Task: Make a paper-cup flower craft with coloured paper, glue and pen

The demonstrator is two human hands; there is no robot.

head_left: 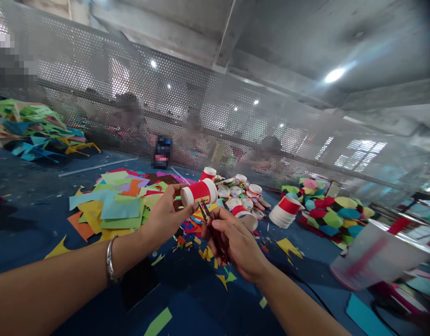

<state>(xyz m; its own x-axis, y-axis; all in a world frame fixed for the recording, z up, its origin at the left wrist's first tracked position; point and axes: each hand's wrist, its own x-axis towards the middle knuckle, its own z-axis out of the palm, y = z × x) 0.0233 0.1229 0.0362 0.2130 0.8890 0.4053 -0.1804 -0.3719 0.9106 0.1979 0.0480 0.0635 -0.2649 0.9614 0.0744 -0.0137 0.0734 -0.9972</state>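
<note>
My left hand (171, 210) grips a red and white paper cup (199, 192) that lies on its side in the air, its open or base end facing left. In my right hand (232, 240) is a pair of scissors (208, 219), blades pointing up at the cup's lower side. The blade tips touch or nearly touch the cup wall; I cannot tell whether they cut into it. Behind the held cup stands another red and white cup (208, 173). A cut cup (245, 217) lies just beyond my right hand.
Coloured paper sheets (120, 205) are heaped at left, with small scraps (208, 254) below my hands. Several cut cup pieces (236, 191) pile up behind. Stacked cups (285, 211), patchwork paper balls (336, 214) and a drink cup with straw (372, 256) are at right. A perforated metal screen (201, 102) stands behind.
</note>
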